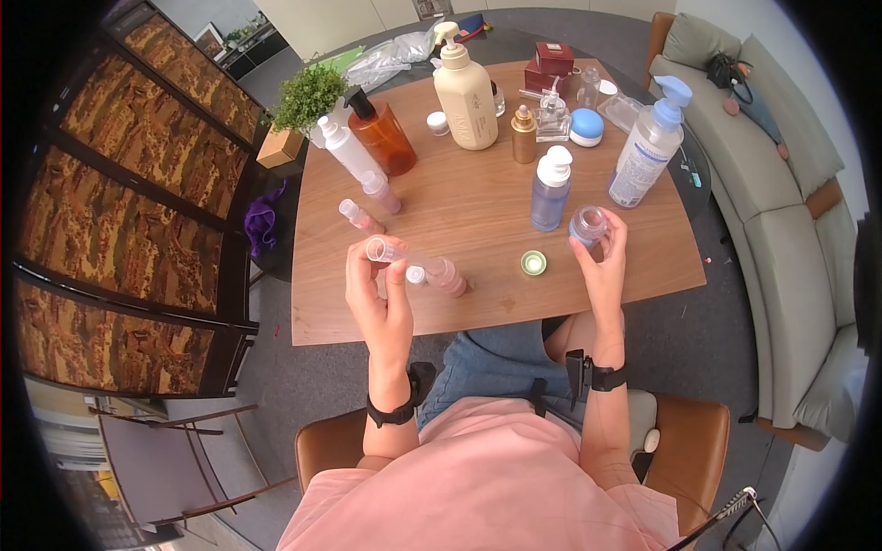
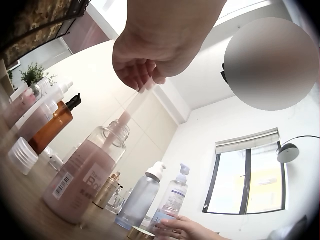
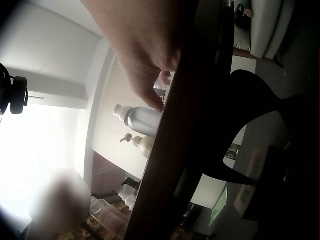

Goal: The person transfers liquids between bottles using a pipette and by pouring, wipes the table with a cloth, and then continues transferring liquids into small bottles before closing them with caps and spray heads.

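My left hand (image 1: pixel 378 298) pinches a clear tube (image 2: pixel 134 106), whose lower end is inside the open neck of a pink bottle (image 2: pixel 80 180). The tube slants, and pink shows near its lower end. My right hand (image 1: pixel 602 266) grips a small, open-topped clear container (image 1: pixel 588 224) with a bluish lower part between thumb and fingers. A white-pumped blue bottle (image 1: pixel 549 195) stands just left of it. Between the hands lie a green-rimmed cap (image 1: pixel 534 263) and, beside the pink bottle, a white cap (image 1: pixel 415 275). Fingers and table edge hide most of the small container in the right wrist view.
On the wooden table (image 1: pixel 487 308), pink bottles (image 1: pixel 381 193), a white spray bottle (image 1: pixel 344 147), an amber bottle (image 1: pixel 386 138) and a plant (image 1: pixel 312 96) stand left. A cream pump bottle (image 1: pixel 466 101) is at the back; a blue-pumped bottle (image 1: pixel 646 151) stands right.
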A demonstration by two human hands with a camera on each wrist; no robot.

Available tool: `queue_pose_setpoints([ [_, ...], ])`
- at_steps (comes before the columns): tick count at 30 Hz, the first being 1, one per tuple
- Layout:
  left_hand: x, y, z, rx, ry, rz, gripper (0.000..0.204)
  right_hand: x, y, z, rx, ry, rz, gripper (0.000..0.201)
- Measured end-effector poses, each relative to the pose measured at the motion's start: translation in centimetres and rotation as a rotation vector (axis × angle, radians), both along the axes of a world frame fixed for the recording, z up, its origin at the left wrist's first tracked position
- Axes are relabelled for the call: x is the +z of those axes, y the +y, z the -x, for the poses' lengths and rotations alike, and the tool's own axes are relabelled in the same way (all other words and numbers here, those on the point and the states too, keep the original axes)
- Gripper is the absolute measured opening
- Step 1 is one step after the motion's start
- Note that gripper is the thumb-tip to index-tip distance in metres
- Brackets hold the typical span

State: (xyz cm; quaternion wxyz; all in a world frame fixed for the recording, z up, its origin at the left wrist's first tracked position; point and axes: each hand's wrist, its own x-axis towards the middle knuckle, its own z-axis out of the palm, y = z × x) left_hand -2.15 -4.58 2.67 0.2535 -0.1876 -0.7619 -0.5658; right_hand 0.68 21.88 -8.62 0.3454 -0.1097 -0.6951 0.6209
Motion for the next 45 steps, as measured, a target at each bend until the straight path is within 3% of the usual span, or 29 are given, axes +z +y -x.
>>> queue_pose_setpoints([
  [9,0.1,-0.4,-0.4,-0.03,-0.014,0.014,0.021,0.0,0.0,0.0,0.003,0.004,0.001,0.058],
  [45,2.0,-0.7,-1.5,-0.001,0.101,0.031,0.025,0.0,0.0,0.0,-0.005,0.002,-0.003,0.059],
])
